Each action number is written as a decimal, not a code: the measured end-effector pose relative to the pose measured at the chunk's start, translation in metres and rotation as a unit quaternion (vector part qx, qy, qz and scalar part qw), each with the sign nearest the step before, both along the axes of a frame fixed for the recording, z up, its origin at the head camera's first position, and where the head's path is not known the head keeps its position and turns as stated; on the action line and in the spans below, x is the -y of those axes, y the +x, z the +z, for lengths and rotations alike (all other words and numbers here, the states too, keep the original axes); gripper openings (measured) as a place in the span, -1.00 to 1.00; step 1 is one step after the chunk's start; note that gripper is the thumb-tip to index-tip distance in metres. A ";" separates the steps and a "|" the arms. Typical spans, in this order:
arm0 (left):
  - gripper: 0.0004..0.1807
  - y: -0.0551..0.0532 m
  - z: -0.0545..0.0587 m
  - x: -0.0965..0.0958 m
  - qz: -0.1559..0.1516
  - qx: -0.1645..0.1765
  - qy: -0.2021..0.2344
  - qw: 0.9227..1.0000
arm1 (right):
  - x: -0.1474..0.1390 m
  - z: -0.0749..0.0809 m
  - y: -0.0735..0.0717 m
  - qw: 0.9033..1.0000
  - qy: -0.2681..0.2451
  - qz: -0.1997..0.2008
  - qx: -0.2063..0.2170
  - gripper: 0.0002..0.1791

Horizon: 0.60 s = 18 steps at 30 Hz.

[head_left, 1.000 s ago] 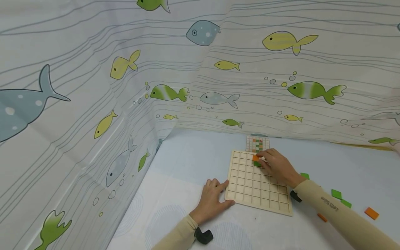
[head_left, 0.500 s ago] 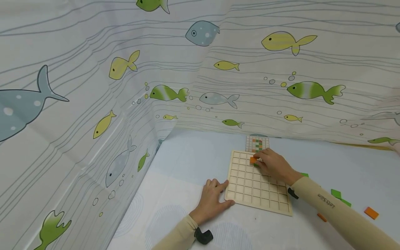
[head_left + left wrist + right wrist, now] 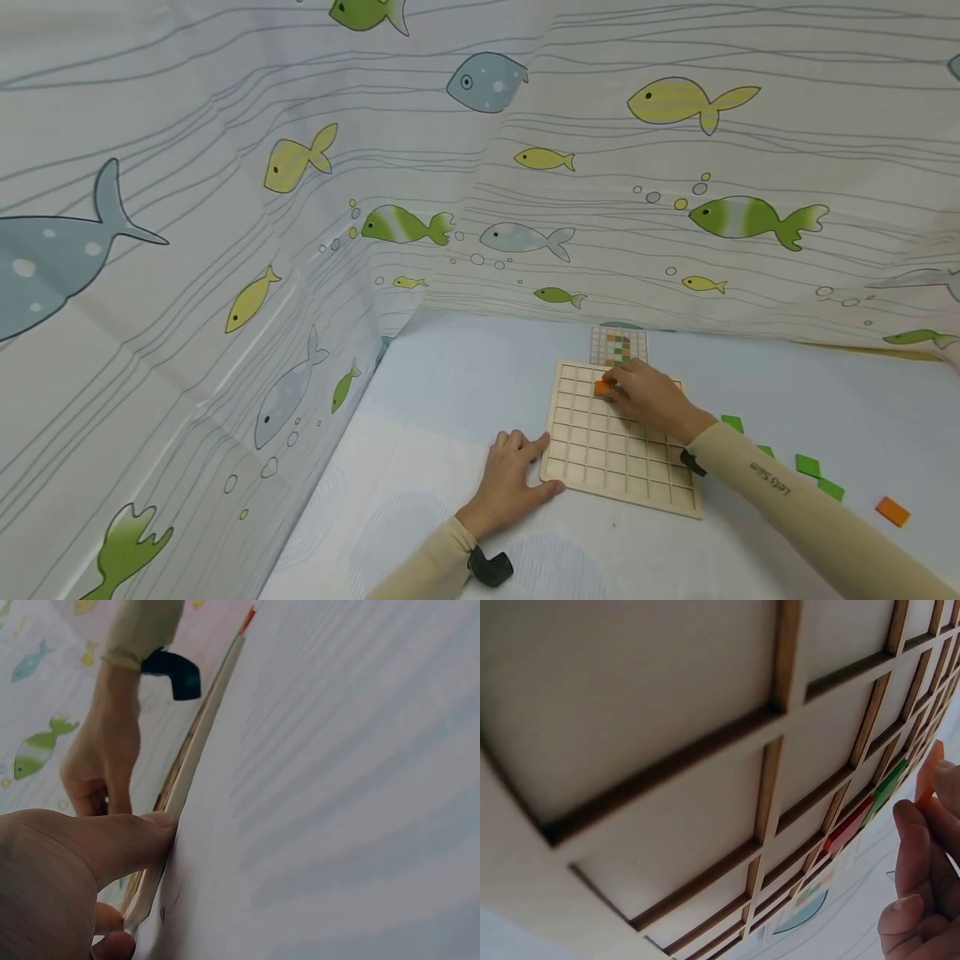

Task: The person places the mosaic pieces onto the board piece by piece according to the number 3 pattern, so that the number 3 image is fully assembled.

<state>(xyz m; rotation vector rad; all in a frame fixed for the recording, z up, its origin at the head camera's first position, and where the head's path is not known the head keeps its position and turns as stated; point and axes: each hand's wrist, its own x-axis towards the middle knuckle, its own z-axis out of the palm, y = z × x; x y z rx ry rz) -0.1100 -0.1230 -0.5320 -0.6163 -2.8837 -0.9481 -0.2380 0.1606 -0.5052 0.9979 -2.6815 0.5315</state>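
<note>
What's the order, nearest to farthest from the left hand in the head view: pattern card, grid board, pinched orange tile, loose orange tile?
1. Grid board: the left hand touches its near left corner.
2. Pinched orange tile: in the right hand, at the board's far part.
3. Pattern card: beyond the board's far edge.
4. Loose orange tile: well off right.

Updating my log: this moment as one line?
right hand: pinches orange tile over grid board | left hand: touches board edge | board: red tile, green tile
</note>
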 end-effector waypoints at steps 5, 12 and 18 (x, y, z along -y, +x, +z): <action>-0.17 0.000 -0.001 -0.001 0.003 0.005 -0.002 1.000 | 0.000 -0.002 0.000 1.000 0.007 0.003 -0.013 -0.75; -0.17 0.000 0.000 -0.001 0.004 0.000 -0.008 1.000 | 0.001 -0.003 -0.001 1.000 0.018 -0.001 -0.003 -0.76; -0.17 0.001 0.000 0.000 0.004 -0.003 -0.007 1.000 | 0.003 -0.001 0.000 1.000 0.022 0.002 -0.007 -0.76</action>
